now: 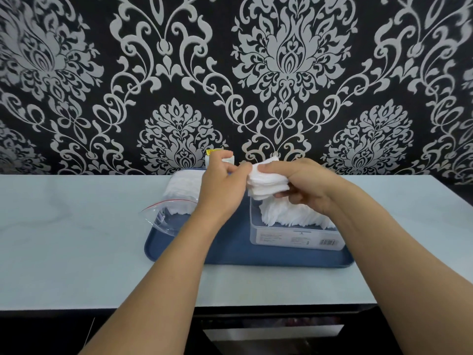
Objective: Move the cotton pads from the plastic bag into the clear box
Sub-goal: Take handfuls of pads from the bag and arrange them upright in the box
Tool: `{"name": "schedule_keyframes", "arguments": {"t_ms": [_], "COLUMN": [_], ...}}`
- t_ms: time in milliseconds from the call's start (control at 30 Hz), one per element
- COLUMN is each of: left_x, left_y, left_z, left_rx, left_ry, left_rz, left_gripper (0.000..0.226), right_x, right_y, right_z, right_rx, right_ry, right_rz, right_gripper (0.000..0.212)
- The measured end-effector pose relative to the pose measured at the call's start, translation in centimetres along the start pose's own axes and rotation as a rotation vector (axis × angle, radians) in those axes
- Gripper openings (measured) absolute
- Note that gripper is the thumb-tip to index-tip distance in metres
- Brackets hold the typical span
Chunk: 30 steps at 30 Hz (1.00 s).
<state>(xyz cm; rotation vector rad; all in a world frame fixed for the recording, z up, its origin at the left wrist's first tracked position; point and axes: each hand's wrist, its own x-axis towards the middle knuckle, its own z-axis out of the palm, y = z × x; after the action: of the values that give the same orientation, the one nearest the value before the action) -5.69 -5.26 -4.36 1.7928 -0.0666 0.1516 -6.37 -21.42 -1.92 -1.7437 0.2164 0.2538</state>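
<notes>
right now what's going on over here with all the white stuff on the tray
A person is moving cotton pads from a plastic bag into a clear box, both on a blue tray. The right hand grips a stack of pads above the box, and the left hand pinches the stack's edge. The box already holds a row of pads, and more remain in the bag.

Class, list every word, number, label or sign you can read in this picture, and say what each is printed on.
Nothing can be read.
Label with barcode on the clear box: print too small and blurred.
Yellow tag behind the left hand: blurred.
Printing on the plastic bag: blurred.
</notes>
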Motion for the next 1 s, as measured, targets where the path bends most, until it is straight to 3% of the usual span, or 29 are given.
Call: {"name": "schedule_keyframes", "arguments": {"t_ms": [100, 233, 333, 433, 667, 833, 1000], "left_x": [0.2, 0.0, -0.2, -0.2, -0.6, -1.1, -0.9], "left_y": [-0.6, -1.3, -2.0, -2.3, -2.5, -2.5, -2.0], "left_z": [-0.5, -0.3, 0.2, 0.7, 1.4, 1.8, 2.0], "left_rx": [0.05, 0.23, 0.403, 0.539, 0.664, 0.723, 0.867], "left_ry": [0.012, -0.192, -0.342, -0.388, -0.465, -0.395, -0.285], "left_rz": [-0.02, 0.081, 0.146, 0.143, 0.103, 0.134, 0.234], "left_gripper": [0.033, 0.029, 0.029, 0.034, 0.043, 0.034, 0.022], "right_x": [0.8, 1.7, 2.2, 2.7, 3.0, 2.8, 0.9], "right_y": [0.3, 0.4, 0.7, 1.3, 2.8, 2.8, 1.8], "right_z": [0.9, 0.8, 0.3, 0.6, 3.6, 3.1, 1.7], "right_rx": [-0.206, -0.357, -0.506, -0.691, -1.132, -1.094, -0.853], "right_ry": [0.003, 0.056, 0.137, 0.232, 0.524, 0.482, 0.257], "right_rz": [0.046, 0.077, 0.064, 0.039, -0.153, -0.153, -0.122], "right_gripper": [0.026, 0.028, 0.037, 0.046, 0.039, 0.049, 0.047]}}
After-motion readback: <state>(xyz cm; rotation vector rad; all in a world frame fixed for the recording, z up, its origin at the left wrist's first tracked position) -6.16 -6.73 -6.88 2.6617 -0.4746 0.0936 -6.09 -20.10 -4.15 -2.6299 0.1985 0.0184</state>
